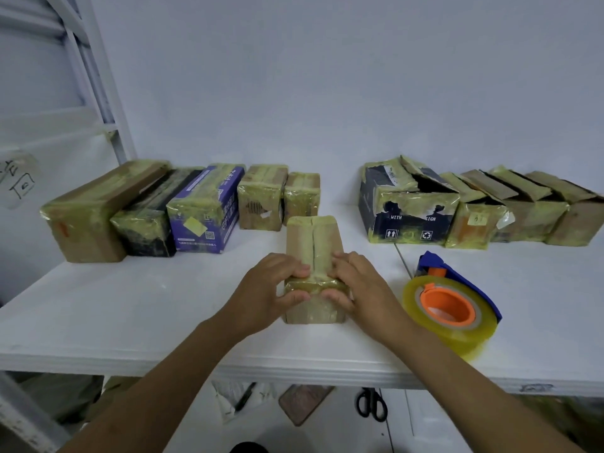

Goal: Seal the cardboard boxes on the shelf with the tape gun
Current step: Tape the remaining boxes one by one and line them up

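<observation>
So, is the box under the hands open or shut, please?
Shut: the box has its flaps meeting along the centre seam, held by left hand and right hand.

The left hand (264, 289) and the right hand (356, 289) cover the near top edge of the small box (312, 243). The tape roll (451, 317) hides much of the tape gun (428, 260). The last box (578, 223) at right is cut by the edge. The print of the purple box (209, 210) is too small to read.

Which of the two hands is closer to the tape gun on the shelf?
Right. The right hand holds the right side of the small box, just left of the tape gun. The left hand holds its left side, with the box between it and the gun.
</observation>
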